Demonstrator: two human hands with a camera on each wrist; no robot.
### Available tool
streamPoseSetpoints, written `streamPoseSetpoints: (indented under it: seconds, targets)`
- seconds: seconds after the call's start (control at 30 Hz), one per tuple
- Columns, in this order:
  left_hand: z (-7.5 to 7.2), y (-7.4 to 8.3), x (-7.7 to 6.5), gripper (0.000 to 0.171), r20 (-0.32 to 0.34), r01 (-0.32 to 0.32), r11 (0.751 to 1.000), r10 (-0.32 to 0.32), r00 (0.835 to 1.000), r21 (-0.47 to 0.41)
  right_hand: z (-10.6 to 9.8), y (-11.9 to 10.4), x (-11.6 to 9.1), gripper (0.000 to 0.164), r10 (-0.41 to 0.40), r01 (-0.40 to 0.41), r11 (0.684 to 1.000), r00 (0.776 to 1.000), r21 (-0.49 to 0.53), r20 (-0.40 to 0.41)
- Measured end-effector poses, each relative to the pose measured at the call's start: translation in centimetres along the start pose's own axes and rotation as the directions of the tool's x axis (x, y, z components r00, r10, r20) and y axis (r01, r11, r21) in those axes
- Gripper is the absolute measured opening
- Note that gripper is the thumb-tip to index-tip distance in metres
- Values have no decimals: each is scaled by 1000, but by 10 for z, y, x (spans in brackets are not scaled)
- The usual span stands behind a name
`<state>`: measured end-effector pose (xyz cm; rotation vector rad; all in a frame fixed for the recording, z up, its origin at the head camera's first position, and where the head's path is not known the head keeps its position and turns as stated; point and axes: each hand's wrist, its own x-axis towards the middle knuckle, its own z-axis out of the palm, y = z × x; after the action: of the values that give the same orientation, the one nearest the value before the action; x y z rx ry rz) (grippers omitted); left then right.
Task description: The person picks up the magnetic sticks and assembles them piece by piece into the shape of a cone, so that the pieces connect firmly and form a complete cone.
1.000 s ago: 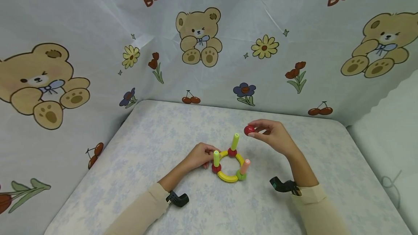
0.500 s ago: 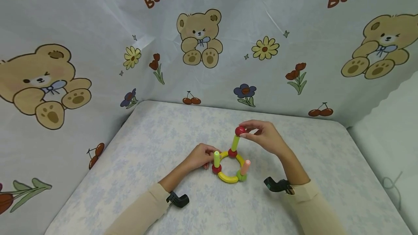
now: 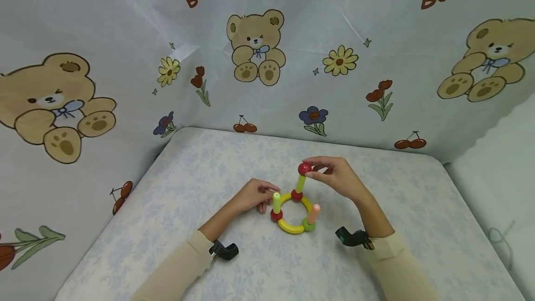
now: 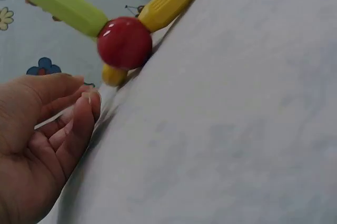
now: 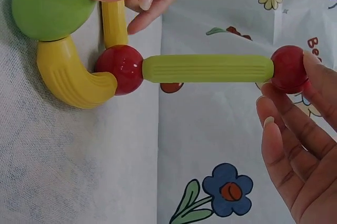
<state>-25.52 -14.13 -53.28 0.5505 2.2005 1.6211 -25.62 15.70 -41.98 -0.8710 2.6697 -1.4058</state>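
Note:
My right hand (image 3: 334, 178) pinches a red ball (image 3: 304, 169) between thumb and fingers. That ball sits on the top end of a light green rod (image 5: 208, 68), which rises from a lower red ball (image 5: 122, 70). Curved yellow pieces (image 3: 291, 228) join the base balls into a ring lying on the table. A second green rod (image 3: 277, 202) stands on another red ball (image 4: 125, 43) at the left, and an orange rod (image 3: 313, 213) on a green ball (image 3: 309, 225). My left hand (image 3: 252, 195) hovers beside the ring's left side, fingers loosely bent, holding nothing.
The table (image 3: 200, 161) has a pale, blue-mottled cover. Behind it hangs a white cloth (image 3: 292, 92) printed with bears and flowers. A thin cable (image 3: 501, 240) lies off the right edge. Black cameras sit on both wrists.
My right hand brought the red ball leftward and down onto the top of the far green rod. The left hand let go of the ring and drew slightly away from it.

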Motion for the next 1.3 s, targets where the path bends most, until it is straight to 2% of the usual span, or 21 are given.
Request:
streamPoseSetpoints:
  seconds: [0.1,0.17,0.3,0.47,0.63,0.93,1.13,1.3]
  targets:
    - [-14,9,-3,26,80,-43,999,40,996,34,-2,-1,-1,37,-15,15,1000,1000,-2,8]
    - [-22,16,-6,28,148,-73,995,63,987,65,-3,-1,-1,37,-21,21,1000,1000,-1,12]
    - [-34,26,-11,35,276,-147,985,118,954,87,-4,-3,-3,36,-6,6,1000,1000,2,8]
    - [-35,38,-15,39,333,-242,970,222,917,21,-1,-5,-4,32,14,-14,1000,1000,1,-1]
    - [-24,45,-15,29,290,-290,957,284,914,-26,0,-6,-4,32,7,-7,1000,1000,7,-3]
    - [-7,39,-10,17,165,-385,920,392,905,-75,3,-7,-3,31,-18,17,999,1000,33,24]
    - [3,40,-9,16,95,-406,914,406,909,-19,4,-6,-3,31,-43,40,998,997,50,58]
    - [11,41,-8,16,34,-394,918,393,919,54,5,-10,-5,31,-44,39,998,994,56,102]
